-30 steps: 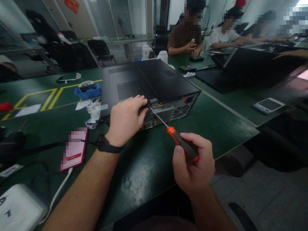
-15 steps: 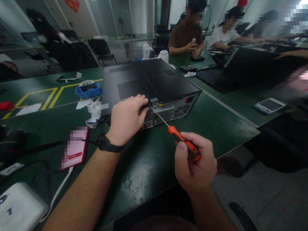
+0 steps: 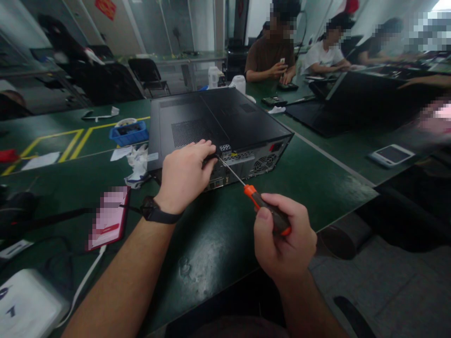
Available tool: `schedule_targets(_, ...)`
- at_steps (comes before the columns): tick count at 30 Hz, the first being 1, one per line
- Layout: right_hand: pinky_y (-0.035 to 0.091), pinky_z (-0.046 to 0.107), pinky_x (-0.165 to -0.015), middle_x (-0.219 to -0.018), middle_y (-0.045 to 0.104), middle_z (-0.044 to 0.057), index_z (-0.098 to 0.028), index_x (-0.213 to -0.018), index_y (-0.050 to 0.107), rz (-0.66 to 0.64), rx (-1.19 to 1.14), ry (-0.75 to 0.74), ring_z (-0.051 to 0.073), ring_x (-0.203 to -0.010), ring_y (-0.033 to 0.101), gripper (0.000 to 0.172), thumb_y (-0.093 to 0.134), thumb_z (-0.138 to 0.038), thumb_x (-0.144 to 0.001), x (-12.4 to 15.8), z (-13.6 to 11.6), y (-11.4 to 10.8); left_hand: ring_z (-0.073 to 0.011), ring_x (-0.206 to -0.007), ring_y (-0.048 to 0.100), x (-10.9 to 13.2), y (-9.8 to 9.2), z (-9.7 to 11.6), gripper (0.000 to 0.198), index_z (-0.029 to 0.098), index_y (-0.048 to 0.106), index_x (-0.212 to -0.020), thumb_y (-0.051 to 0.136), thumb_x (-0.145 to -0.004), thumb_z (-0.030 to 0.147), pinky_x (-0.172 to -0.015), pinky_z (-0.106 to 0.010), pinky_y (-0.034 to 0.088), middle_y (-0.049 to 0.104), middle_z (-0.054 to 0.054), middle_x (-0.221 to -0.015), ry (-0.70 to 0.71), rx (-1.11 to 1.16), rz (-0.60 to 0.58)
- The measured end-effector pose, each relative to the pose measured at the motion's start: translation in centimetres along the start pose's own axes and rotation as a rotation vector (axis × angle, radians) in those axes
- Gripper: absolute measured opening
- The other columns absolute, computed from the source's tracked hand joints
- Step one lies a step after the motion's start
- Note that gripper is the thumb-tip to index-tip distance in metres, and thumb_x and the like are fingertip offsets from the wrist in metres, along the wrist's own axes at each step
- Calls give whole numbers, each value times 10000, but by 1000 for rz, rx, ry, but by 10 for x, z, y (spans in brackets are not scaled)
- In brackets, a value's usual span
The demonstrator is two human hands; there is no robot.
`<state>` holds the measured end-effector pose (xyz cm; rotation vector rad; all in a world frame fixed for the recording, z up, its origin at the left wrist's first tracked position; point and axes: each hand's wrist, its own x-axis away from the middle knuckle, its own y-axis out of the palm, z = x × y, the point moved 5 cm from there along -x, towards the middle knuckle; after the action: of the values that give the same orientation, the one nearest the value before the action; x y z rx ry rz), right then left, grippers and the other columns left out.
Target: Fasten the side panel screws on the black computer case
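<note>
A black desktop computer case [image 3: 190, 108] lies flat on the green table, its rear panel with a fan grille turned towards me. My left hand [image 3: 185, 173], wearing a dark wristwatch [image 3: 160, 211], grips the case's rear edge. Its fingers bend over the top and the thumb lies at the back panel. My right hand [image 3: 287, 234] is closed around the handle of an orange and dark screwdriver [image 3: 257, 199]. The thin shaft slants up and left to the rear panel, with its tip beside my left thumb. What the tip touches is too small to make out.
Left of the case are a blue bin [image 3: 129, 134], crumpled white plastic [image 3: 137, 164] and a pink-screened phone [image 3: 109, 218] on a white cable. A white box [image 3: 31, 303] stands at near left. To the right lies another phone [image 3: 392, 155]; people [image 3: 271, 61] sit beyond.
The screwdriver handle has turned in my right hand, showing more of its dark side. My left hand stays on the case, and the view has shifted slightly.
</note>
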<state>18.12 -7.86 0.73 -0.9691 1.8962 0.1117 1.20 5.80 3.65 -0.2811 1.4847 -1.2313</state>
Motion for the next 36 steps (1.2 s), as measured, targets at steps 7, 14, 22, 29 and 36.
schedule_targets(7, 602, 280, -665, -948, 718, 23, -198, -1161, 622, -33, -53, 18, 139, -740, 713, 255, 629, -219, -906, 0, 1, 0, -263, -1250, 699, 0, 0, 0, 232, 221, 762, -1136, 661, -927, 230, -1103, -429, 540, 745, -49, -1320, 9, -5, 6)
schedule_targets(14, 597, 284, -625, -881, 741, -1, -232, -1170, 641, -3, -10, 66, 140, -689, 723, 218, 612, -215, -955, 4, 8, 1, -261, -1257, 695, 0, 0, 0, 240, 225, 758, -1144, 654, -928, 226, -1113, -440, 530, 737, -54, -1334, -9, 13, -11)
schedule_targets(22, 622, 309, -701, -972, 720, 29, -213, -1165, 615, -8, -19, 25, 158, -792, 727, 273, 634, -207, -893, 3, 1, 0, -252, -1262, 692, 0, -1, 0, 242, 217, 754, -1147, 656, -926, 218, -1111, -424, 527, 739, -58, -1331, -10, 15, -15)
schedule_targets(29, 604, 308, -638, -922, 744, 15, -229, -1183, 632, -8, -25, 108, 147, -686, 715, 234, 616, -228, -949, 6, 7, 1, -261, -1256, 695, 0, 0, 0, 238, 222, 757, -1146, 655, -931, 224, -1110, -433, 531, 737, -55, -1336, -4, 3, -14)
schedule_targets(36, 620, 321, -688, -977, 727, 44, -211, -1162, 618, 1, -12, 11, 165, -773, 720, 264, 615, -182, -899, 1, -2, 0, -256, -1268, 688, 0, 0, -1, 243, 229, 757, -1148, 642, -933, 224, -1125, -432, 520, 735, -51, -1341, -4, 10, -11)
